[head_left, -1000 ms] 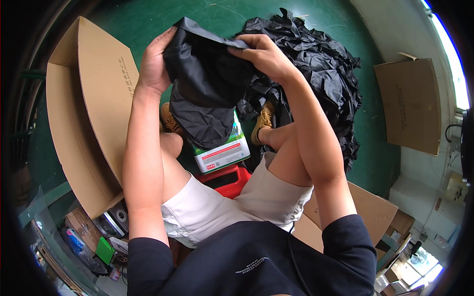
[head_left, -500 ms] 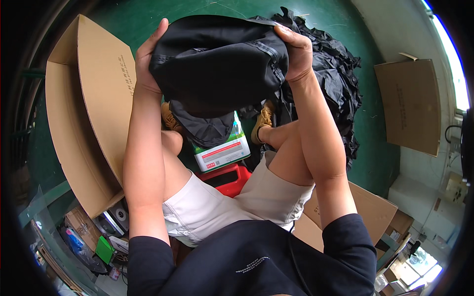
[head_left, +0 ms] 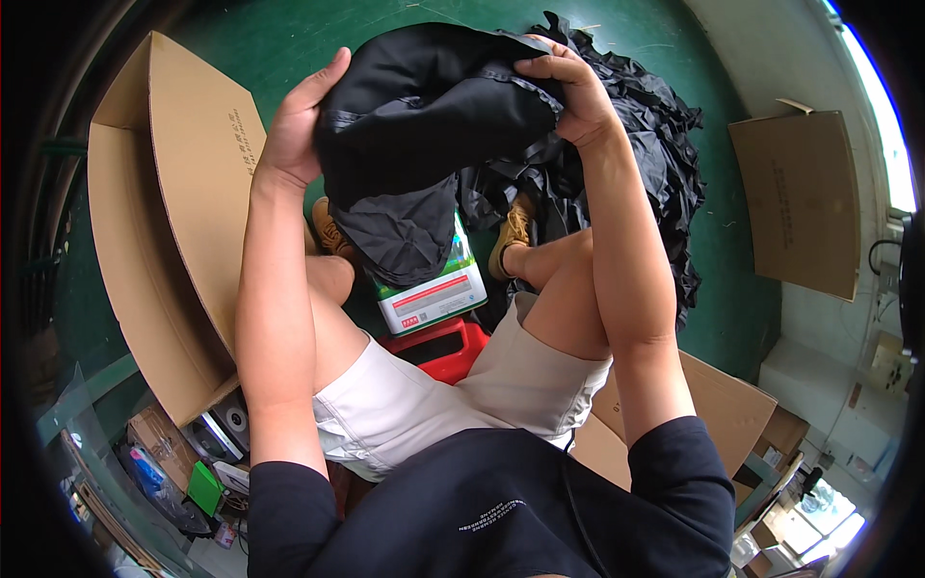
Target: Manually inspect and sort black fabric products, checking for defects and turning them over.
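A bunched black cloth piece (head_left: pixel 434 125) with stitched seam bands is held up in front of me by both hands. My left hand (head_left: pixel 297 125) presses against its left side, thumb pointing up and the other fingers mostly hidden behind the cloth. On the upper right edge, my right hand (head_left: pixel 575 91) pinches the fabric between thumb and fingers. Below hangs or lies more black cloth (head_left: pixel 400 236), draped over a white and green box-shaped container (head_left: pixel 436 301); whether it joins the held piece I cannot tell.
A big heap of black cloth (head_left: pixel 655 164) lies on the green floor to the right. An open cardboard box (head_left: pixel 207 193) stands at my left, another cardboard piece (head_left: pixel 800 207) leans by the right wall. A red plastic item (head_left: pixel 453 352) sits between my legs.
The cloth has turned and crumpled slightly, its left side shifting right. My left hand has moved a little right and down; my right hand's thumb has come further inward over the edge.
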